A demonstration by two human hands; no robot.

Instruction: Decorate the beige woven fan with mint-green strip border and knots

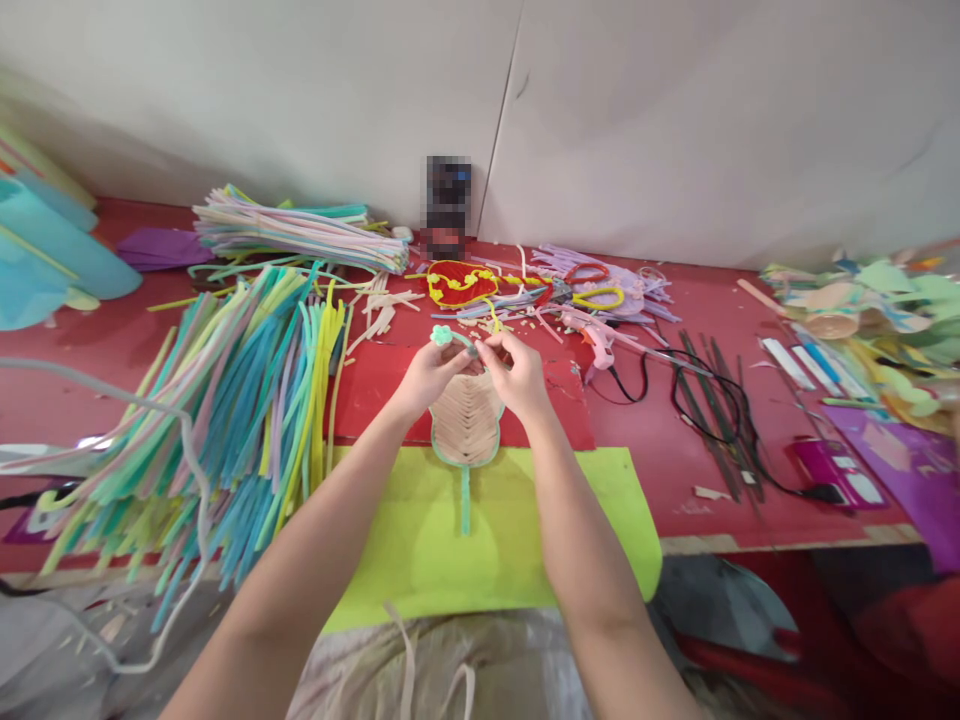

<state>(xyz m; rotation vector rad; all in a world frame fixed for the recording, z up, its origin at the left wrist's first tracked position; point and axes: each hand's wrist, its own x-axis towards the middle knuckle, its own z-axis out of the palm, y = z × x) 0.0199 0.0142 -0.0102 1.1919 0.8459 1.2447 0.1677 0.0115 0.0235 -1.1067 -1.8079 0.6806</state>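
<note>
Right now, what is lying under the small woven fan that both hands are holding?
Under the woven fan lie a red sheet and, nearer, a lime-green sheet beneath its handle. The fan itself hides whatever is directly below its middle.

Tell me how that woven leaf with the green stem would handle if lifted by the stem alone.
The leaf looks light: thin beige strips in a slim green border. It would probably droop, since the stem is one narrow strip. Both hands, left hand and right hand, hold its top, suggesting it needs support.
</note>
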